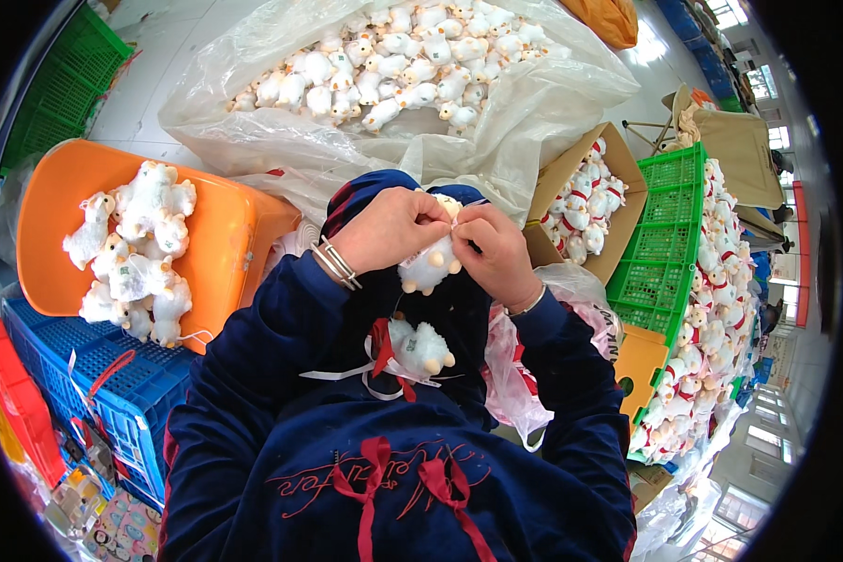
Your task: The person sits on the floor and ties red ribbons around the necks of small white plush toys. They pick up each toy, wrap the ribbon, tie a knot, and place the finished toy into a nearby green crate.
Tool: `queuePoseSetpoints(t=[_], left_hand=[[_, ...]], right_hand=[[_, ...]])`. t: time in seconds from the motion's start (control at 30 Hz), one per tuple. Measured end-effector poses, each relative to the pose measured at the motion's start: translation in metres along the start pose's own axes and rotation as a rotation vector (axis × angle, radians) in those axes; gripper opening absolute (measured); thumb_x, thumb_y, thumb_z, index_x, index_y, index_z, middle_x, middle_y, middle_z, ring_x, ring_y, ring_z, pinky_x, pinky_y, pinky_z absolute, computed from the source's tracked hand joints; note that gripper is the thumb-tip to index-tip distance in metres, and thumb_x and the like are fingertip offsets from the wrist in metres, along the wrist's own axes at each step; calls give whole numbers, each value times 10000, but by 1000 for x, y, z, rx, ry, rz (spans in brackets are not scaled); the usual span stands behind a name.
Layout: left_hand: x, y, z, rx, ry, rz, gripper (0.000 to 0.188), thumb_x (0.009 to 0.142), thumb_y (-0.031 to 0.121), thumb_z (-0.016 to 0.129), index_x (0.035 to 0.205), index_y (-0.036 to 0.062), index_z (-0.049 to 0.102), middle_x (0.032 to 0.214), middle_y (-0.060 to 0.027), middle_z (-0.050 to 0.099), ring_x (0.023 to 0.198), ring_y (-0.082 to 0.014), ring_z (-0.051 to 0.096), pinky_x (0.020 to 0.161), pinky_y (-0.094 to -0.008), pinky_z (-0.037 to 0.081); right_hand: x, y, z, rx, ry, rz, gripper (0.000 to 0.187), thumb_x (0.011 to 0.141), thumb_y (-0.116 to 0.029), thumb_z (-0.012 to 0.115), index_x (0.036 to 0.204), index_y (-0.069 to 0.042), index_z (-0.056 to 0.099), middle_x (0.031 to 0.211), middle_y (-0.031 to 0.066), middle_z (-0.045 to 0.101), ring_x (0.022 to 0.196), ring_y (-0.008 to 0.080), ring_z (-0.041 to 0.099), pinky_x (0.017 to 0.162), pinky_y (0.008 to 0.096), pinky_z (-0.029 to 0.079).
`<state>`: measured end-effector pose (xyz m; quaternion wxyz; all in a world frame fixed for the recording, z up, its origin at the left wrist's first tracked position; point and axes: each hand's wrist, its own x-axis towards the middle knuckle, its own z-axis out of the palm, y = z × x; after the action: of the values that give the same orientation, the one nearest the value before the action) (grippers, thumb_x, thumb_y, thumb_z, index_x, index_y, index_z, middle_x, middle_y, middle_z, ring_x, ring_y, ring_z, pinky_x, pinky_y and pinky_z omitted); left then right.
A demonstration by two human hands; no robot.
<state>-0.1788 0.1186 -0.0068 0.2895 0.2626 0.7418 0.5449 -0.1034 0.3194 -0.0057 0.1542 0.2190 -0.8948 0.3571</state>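
Note:
Over my lap a small white plush toy (428, 266) with pale feet hangs between my two hands. My left hand (398, 225) is closed, thumb and fingers pinched at the toy's neck. My right hand (498, 253) is also pinched there, its fingertips close to the left ones. Whether a thin ribbon or thread lies between the fingertips is too small to tell. A second white plush toy (421, 350) lies on my lap below, with a red ribbon (381, 345) and white ribbon (332, 375) beside it.
An orange stool (239, 225) at left holds several white plush toys (145, 253). Ahead, a clear plastic sheet (206, 103) holds a heap of them. At right stand a cardboard box (543, 201) and green crate (660, 244), near toys with red scarves. A blue crate (122, 403) is lower left.

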Motion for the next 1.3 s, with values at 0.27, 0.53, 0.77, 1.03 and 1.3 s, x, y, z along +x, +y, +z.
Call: queuePoseSetpoints(t=[0.27,0.53,0.77,1.03,1.3], left_hand=[[-6,-7,5,6,73,108,198,908,155,664,976,-17,733,769,-151,709,662,-204,674,645,-320,517],[-5,0,-4,27,6,95,203,883,136,680,1010,-10,744,794,-173,716,655,-254,677,637,-334,523],[1,4,-19,172,-100,198,201,910,139,699,1063,14,738,898,-143,732,782,-230,699,743,-307,544],[1,1,-11,183,-26,295,188,894,161,670,989,10,729,839,-184,715,751,-333,699,678,-365,544],[-4,6,-7,275,-9,228,121,900,114,678,964,13,697,814,-138,702,707,-261,679,658,-329,522]], right_hand=[[-15,9,18,29,152,-80,216,758,75,769,884,-20,622,954,123,642,820,299,647,703,351,549],[-12,8,16,32,124,-140,224,758,71,776,898,-17,625,964,122,642,843,301,650,727,352,555],[-9,8,13,76,102,-133,209,777,77,762,905,-9,621,976,127,647,849,302,649,742,352,555],[-12,8,13,134,95,-77,192,804,76,753,912,-12,620,981,124,651,849,296,655,749,341,553],[-11,0,10,137,88,3,188,833,65,733,964,-20,628,984,126,661,850,289,665,751,330,553]])
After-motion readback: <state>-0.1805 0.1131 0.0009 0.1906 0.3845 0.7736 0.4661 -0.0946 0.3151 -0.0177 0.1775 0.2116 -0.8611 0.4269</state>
